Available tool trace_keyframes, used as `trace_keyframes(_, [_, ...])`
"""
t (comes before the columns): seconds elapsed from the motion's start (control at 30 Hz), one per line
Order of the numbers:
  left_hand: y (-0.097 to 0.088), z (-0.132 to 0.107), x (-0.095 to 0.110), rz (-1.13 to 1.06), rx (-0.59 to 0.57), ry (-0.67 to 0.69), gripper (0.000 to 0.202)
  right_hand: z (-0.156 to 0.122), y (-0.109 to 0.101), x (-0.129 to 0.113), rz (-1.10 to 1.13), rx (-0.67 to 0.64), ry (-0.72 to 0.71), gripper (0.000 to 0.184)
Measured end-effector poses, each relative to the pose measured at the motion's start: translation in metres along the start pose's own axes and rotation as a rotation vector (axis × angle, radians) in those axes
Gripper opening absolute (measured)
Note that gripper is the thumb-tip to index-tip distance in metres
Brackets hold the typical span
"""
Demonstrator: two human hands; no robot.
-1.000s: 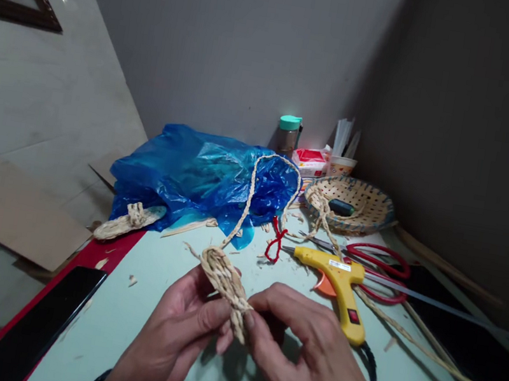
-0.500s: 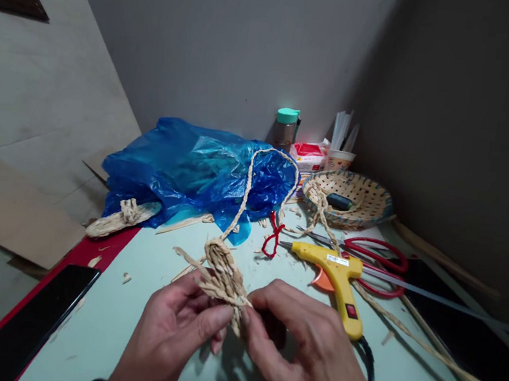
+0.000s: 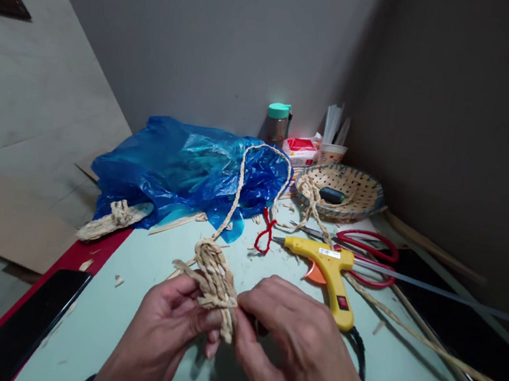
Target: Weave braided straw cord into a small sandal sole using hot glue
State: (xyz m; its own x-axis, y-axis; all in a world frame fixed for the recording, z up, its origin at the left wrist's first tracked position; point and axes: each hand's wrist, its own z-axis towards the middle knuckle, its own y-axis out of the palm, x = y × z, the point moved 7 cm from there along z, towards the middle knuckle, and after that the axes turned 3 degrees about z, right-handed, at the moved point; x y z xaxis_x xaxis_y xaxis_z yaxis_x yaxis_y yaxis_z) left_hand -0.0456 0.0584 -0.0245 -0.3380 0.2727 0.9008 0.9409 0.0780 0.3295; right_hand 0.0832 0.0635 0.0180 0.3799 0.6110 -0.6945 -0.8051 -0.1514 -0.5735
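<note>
Between my hands is a small woven piece of braided straw cord [image 3: 216, 268], narrow and rounded at its far end, with a strand wrapped across its near part. My left hand [image 3: 165, 324] grips its left side, the thumb pressed on top. Fingers of my right hand [image 3: 293, 338] are pinched together at its right edge, by the crossing strand. A braided cord [image 3: 237, 194] runs from the far end of the piece up over a blue plastic bag. At the left, beside the bag, lies a slipper-shaped straw piece [image 3: 114, 222].
Right of my hands lies a yellow glue gun [image 3: 332, 264] with red-handled scissors [image 3: 372, 238] behind it. The blue bag [image 3: 167, 157], a woven basket [image 3: 360, 194], a lidded bottle [image 3: 277, 123] and a red twisted loop [image 3: 265, 237] are farther back. A black phone [image 3: 36, 317] lies left.
The straw piece is turned somewhat, showing more of its braided face and near end. My hands stay on it. The whole view has shifted slightly.
</note>
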Motion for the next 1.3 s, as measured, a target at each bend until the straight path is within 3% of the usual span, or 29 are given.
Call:
trace_keyframes(0.1, [0.002, 0.002, -0.002, -0.013, 0.028, -0.017, 0.021, -0.002, 0.000, -0.005, -0.057, -0.032, -0.069, 0.030])
trace_keyframes(0.3, [0.003, 0.000, -0.005, -0.029, 0.019, -0.004, 0.018, -0.005, -0.004, -0.012, -0.137, 0.056, -0.198, 0.026])
trace_keyframes(0.47, [0.000, -0.002, -0.005, -0.044, -0.005, 0.006, 0.027, -0.003, -0.001, -0.015, -0.158, 0.055, -0.215, 0.022])
trace_keyframes(0.7, [-0.007, 0.001, -0.004, -0.044, 0.012, 0.026, 0.023, -0.004, 0.003, -0.016, -0.200, 0.044, -0.232, 0.028])
trace_keyframes(0.8, [-0.010, 0.004, -0.006, -0.081, 0.019, 0.038, 0.023, -0.003, 0.000, -0.017, -0.157, 0.014, -0.203, 0.034])
trace_keyframes(0.9, [-0.007, 0.006, -0.004, -0.149, -0.023, 0.065, 0.020, 0.001, -0.009, -0.017, -0.020, -0.019, -0.084, 0.031])
trace_keyframes(1.07, [-0.007, 0.004, 0.004, -0.314, -0.010, 0.071, 0.014, 0.003, -0.023, -0.013, 0.124, 0.080, 0.032, 0.027])
trace_keyframes(1.17, [-0.010, 0.002, 0.007, -0.315, 0.034, 0.095, 0.014, 0.002, -0.016, -0.005, 0.104, 0.043, 0.052, 0.018])
trace_keyframes(1.3, [-0.005, 0.002, 0.007, -0.298, -0.039, 0.126, 0.014, 0.000, -0.001, -0.001, 0.086, -0.060, 0.045, 0.018])
